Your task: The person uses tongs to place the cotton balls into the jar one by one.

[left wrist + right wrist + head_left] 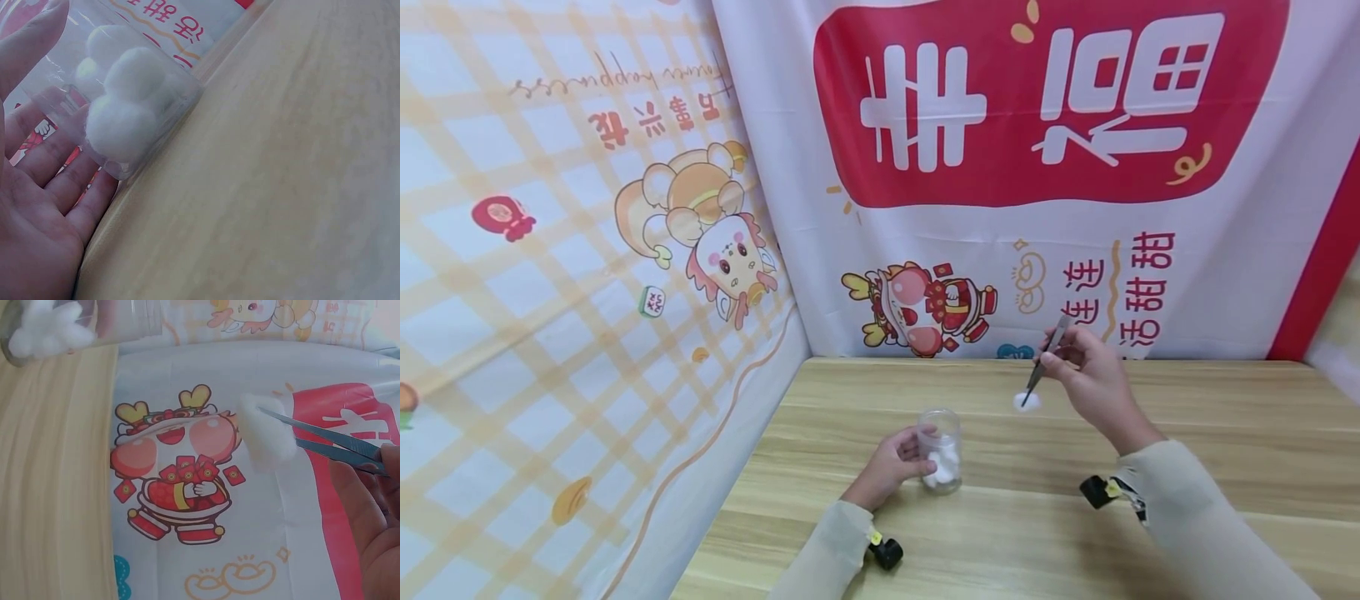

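Observation:
A clear plastic jar (952,427) stands on the wooden table, with several white cotton balls (122,125) in its lower part. My left hand (887,468) grips the jar from the left, thumb at the near side and fingers behind it. To the right and farther back, my right hand (1096,385) is raised above the table. Its thumb and fingers pinch dark metal tweezers (1048,355) pointing down and left. At the tweezer tips is one white cotton ball (267,440), squashed to a long shape and held in the air apart from the jar.
The light wood table (1022,533) ends at the back against a white printed cloth (782,167) with red figures. Another cloth (550,333) with an orange check hangs along the left side. Small black cameras sit at both sleeves.

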{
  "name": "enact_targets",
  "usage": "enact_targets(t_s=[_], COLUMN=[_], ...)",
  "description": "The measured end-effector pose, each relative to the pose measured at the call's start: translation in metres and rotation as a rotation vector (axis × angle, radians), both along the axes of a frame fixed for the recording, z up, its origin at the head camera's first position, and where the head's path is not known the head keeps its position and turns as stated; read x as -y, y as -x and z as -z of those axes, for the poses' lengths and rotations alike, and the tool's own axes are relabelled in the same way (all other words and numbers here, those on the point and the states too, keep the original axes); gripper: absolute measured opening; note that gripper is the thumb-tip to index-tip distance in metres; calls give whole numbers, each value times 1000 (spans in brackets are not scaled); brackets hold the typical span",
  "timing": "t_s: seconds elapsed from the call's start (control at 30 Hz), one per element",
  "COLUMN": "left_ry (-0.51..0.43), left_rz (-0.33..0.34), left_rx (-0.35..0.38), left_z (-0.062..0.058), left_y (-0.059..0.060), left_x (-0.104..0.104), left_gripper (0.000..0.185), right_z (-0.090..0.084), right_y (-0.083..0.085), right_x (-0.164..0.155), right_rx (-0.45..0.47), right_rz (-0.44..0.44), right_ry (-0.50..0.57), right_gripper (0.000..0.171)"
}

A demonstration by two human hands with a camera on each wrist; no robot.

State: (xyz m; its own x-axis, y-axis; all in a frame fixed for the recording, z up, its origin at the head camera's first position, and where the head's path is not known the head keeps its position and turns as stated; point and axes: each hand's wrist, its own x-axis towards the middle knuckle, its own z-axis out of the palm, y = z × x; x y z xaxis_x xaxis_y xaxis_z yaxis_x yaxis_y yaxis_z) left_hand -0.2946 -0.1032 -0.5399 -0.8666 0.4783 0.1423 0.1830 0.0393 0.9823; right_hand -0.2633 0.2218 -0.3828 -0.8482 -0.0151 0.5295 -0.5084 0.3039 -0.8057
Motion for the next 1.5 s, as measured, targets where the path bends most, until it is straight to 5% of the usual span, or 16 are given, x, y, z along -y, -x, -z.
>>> enact_targets(t_s=[1.5], left_ry=[10], left_rz=[4], left_rx=[4], left_z=[1], left_y=[2], left_x=[0], left_gripper=[65], right_z=[9], right_y=[13], right_x=[57], right_rx=[24], right_rz=[-157], right_ry=[189], right_gripper=[28])
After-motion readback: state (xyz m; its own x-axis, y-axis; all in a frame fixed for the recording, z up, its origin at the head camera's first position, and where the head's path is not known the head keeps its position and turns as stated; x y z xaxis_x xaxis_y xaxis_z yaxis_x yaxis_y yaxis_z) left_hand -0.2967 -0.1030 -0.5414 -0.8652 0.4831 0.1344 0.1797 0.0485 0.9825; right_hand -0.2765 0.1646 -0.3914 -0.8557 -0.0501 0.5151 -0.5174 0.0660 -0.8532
